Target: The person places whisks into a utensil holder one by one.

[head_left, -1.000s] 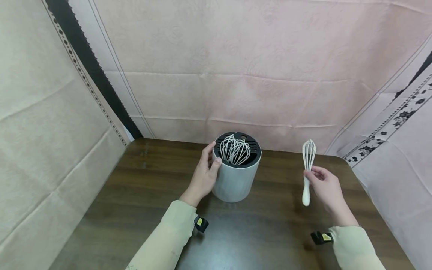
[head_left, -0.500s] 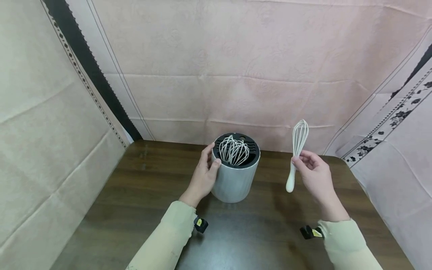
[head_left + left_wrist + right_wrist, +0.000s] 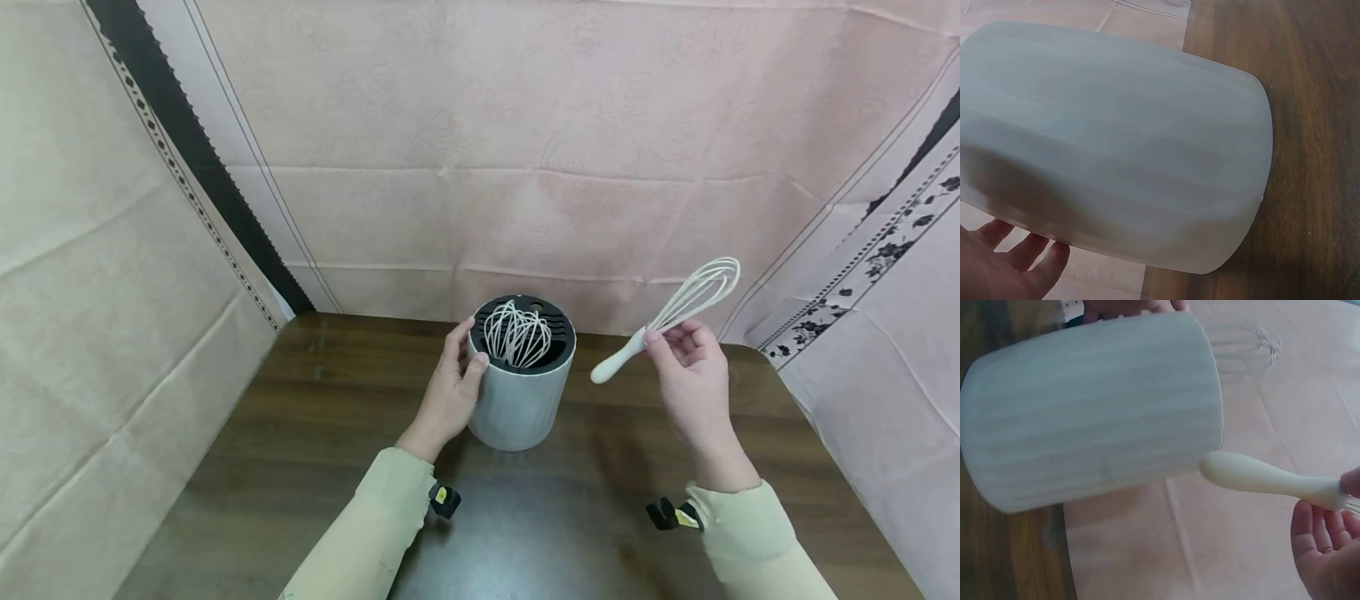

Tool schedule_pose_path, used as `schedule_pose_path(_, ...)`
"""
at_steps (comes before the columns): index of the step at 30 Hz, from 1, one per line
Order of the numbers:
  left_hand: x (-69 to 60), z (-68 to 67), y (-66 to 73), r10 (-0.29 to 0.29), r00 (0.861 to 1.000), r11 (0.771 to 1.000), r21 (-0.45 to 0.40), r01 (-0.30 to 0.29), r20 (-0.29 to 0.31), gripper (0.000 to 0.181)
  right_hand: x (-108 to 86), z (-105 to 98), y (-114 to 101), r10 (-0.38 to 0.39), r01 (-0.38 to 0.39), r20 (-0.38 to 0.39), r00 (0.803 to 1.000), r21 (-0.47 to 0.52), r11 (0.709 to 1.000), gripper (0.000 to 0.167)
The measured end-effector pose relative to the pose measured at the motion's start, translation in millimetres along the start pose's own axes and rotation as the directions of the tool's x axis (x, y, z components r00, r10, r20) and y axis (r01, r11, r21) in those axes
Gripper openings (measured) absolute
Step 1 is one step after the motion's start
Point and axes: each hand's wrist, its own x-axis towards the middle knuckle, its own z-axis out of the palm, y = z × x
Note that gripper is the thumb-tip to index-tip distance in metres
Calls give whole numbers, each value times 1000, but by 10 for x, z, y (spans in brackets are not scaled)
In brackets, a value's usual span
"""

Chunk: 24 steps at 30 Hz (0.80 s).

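A light grey ribbed utensil holder (image 3: 517, 408) with a slotted black top (image 3: 556, 321) stands upright on the table. Wire loops of whisks (image 3: 516, 333) stick out of it; their handles are hidden inside. My left hand (image 3: 448, 387) grips the holder's left side near the rim, thumb at the front. To the right, my right hand (image 3: 693, 379) pinches a white whisk (image 3: 622, 354) where handle meets wires. This whisk is tilted in the air, handle end pointing down-left towards the holder, wires up-right. In the right wrist view the handle (image 3: 1254, 473) appears close to the rim.
The dark brown wooden table (image 3: 300, 467) lies under both hands. Pale pink cloth (image 3: 480, 167) hangs behind its far edge, with more cloth along the left and right sides. Each wrist wears a small black camera.
My right hand has lifted the whisk and brought it leftwards. The whisk has turned from near upright to slanted, its handle end nearer the holder. My left hand keeps its place.
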Motion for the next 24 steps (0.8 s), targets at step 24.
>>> schedule_pose_path(24,-3,-11,6,3,1000,1000,-2,-3,6,55,-39,313,65,-128,119,115,985,78,990,33)
